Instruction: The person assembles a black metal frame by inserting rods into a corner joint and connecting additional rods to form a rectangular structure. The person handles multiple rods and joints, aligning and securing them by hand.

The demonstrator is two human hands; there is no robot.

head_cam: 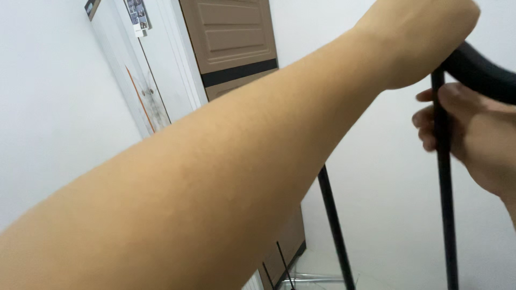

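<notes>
My left forearm runs across the view from the lower left to the upper right. My left hand is closed over the top of a thick black curved bar; its fingers are hidden behind the bar. Below it, my right hand comes in from the right edge. Its fingers curl around a thin black upright pole that drops from the curved bar to the bottom of the view. A second black pole slants down behind my forearm.
A brown panelled door with a black band stands at the back. A white panel with small pictures lies left of it, between white walls. Thin metal rods lie on the pale floor near the door's foot.
</notes>
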